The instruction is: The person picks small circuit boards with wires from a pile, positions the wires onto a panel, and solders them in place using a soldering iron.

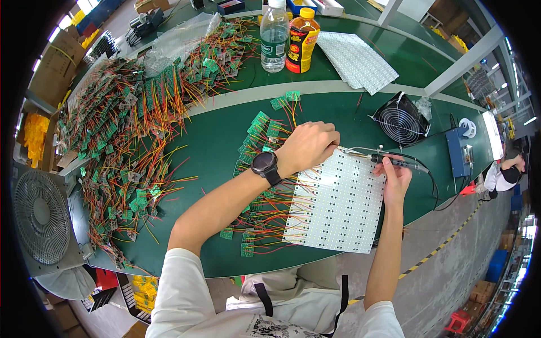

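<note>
While right hand (397, 178) is pinching soldering iron (391, 160), left hand (309, 145) is overlapping white panel (341, 203), closure unseen; black fan (400, 124) standing beyond right grip.

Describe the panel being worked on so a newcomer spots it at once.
Find the green table, then its near edge. There lies a white panel with dark dots, left hand at its far edge, right hand at its right. Unlike the white sheets beside the bottles, it has red and yellow wires along its left side.
</note>
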A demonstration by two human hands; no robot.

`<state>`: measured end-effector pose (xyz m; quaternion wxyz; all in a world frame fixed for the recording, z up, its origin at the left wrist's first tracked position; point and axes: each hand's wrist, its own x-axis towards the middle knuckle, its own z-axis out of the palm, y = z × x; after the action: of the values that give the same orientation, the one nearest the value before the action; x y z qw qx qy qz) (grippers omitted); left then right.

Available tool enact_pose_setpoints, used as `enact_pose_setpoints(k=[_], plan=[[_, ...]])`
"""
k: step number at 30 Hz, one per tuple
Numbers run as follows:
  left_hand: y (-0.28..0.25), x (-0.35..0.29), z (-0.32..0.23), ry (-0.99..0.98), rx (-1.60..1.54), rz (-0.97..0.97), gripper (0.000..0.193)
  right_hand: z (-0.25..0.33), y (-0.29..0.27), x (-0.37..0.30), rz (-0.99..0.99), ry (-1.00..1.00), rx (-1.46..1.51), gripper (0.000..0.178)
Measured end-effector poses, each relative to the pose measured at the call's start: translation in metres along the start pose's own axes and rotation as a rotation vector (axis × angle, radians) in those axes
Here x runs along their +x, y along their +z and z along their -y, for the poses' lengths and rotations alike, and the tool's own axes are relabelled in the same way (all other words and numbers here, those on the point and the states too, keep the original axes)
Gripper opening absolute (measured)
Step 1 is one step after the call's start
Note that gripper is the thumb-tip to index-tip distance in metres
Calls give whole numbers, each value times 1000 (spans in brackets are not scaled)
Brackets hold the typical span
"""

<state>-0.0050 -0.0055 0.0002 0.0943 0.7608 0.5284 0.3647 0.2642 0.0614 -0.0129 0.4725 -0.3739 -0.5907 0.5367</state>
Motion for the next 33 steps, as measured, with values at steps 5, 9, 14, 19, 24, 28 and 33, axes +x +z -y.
enact_pose_setpoints(k=[5,9,14,19,24,28,33], plan=[[-1,-1,0,5,-2,2,8,1,1,-1,-2,4,-13,18],[0,-2,1,9,5,1,8,-1,0,-1,-31,12,40,20],[1,-1,1,13,-2,4,8,-4,-4,-1,-70,9,90,22],[2,2,-1,16,-15,4,9,-5,-9,2,-93,8,100,22],[-7,-1,3,-9,-15,31,10,-5,-1,6,-91,21,131,20],[-35,0,-26,35,238,217,33,-8,-7,4,-133,26,87,18],[-83,-39,-79,63,179,-38,26,-9,-4,-4,-152,-129,22,15]])
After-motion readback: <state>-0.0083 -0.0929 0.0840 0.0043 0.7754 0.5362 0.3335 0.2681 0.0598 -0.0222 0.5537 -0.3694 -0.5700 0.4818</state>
